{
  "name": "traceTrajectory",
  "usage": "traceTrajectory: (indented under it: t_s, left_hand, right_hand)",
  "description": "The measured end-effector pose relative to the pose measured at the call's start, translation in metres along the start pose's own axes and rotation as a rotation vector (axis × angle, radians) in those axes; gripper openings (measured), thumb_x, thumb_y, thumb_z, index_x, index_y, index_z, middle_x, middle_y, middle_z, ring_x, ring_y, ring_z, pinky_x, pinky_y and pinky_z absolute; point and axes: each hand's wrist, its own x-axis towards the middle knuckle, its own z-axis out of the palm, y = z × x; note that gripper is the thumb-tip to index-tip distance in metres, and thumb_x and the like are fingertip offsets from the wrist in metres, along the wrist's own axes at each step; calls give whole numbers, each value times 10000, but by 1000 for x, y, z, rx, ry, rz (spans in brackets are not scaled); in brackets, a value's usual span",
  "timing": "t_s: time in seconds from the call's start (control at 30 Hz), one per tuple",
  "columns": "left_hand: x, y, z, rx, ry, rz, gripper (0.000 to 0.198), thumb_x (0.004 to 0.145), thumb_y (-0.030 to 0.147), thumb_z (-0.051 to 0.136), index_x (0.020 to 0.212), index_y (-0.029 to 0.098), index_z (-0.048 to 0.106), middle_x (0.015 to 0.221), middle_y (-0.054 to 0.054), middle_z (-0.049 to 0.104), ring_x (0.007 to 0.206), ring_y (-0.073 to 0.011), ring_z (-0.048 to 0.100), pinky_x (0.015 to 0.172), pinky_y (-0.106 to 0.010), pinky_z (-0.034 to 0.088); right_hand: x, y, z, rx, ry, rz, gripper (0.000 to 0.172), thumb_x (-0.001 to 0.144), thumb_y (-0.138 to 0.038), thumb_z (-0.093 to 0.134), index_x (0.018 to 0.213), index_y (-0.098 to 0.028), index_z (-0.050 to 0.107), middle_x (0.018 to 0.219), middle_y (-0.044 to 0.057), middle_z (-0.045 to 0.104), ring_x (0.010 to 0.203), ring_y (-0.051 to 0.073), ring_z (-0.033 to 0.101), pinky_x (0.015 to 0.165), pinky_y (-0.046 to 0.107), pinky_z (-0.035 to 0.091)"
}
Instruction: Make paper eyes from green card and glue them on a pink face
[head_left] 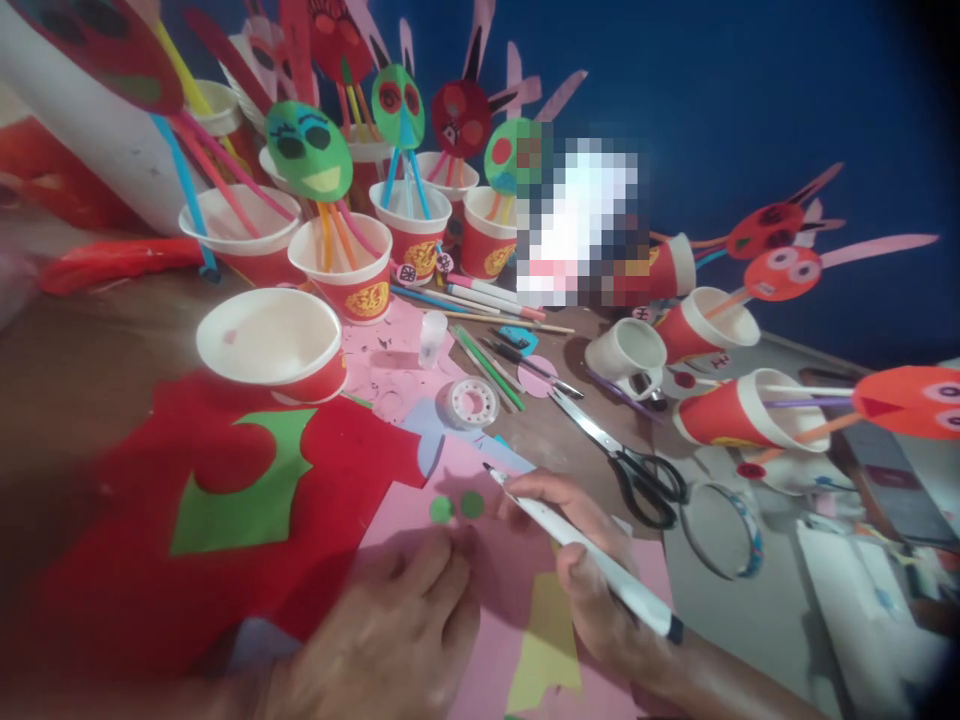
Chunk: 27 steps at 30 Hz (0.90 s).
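Note:
My right hand (pixel 581 560) grips a white marker pen (pixel 585 550), its tip pointing up and left just past two small green paper circles (pixel 456 507). The circles lie on a pink paper sheet (pixel 517 600). My left hand (pixel 397 630) rests on that pink sheet just below the circles, fingers curled down onto the paper and holding nothing that I can see. A yellow paper scrap (pixel 547 640) lies between my two hands.
Red paper with a green cut-out (pixel 247 500) lies left. A red-and-white paper cup (pixel 274 345) stands behind it; more cups with straw-mounted paper faces (pixel 307 150) crowd the back. Tape roll (pixel 471 403), scissors (pixel 630 465), pens (pixel 487 295), white mug (pixel 630 355), tipped cups (pixel 739 410) to the right.

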Motion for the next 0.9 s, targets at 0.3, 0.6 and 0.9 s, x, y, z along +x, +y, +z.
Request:
traceTrajectory:
  t_s: [0.3,0.6,0.9]
  left_hand:
    - [-1,-1,4,36,30,20,319,891,165,399,949,209,709,1038,-59,711,929,-233,584,628,-328,466]
    - [-2,0,0,-5,-7,-33,314,915,189,409,1074,196,679,1140,-75,679,992,-261,570,732,-368,467]
    - [-3,1,3,16,-8,-29,396,928,158,326,1114,216,671,1191,-58,657,1047,-259,522,753,-390,454]
  right_hand:
    - [17,5,7,-51,-58,-204,515,913,-639,374,1228,-251,498,1003,71,657,924,221,644,774,311,527]
    - [21,8,10,-129,-91,-174,511,917,-644,358,1205,-244,494,984,64,659,920,196,653,776,288,520]
    - [21,9,10,-94,-88,-122,499,908,-656,366,1180,-264,513,958,47,681,907,204,662,771,293,521]
